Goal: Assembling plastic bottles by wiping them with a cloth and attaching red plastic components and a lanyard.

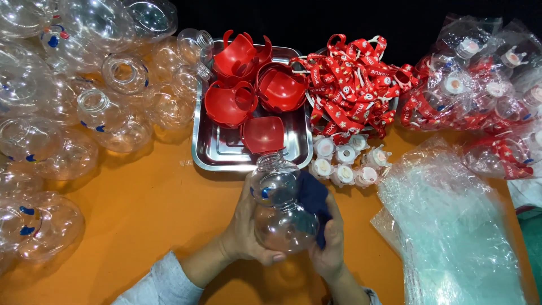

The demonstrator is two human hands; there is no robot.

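My left hand (244,234) grips a clear plastic bottle (280,206) shaped like two stacked bulbs, its open neck pointing away from me. My right hand (329,245) presses a dark blue cloth (314,199) against the bottle's right side. Both hands hover over the orange table (147,209) just in front of a steel tray (217,148). In that tray lie several red plastic cup-like parts (243,85).
A big heap of identical clear bottles (73,96) fills the left. Red printed straps (353,79) pile up behind the tray. Several white caps (345,161) sit beside it. Bagged finished bottles (485,85) and a stack of clear plastic bags (451,226) occupy the right.
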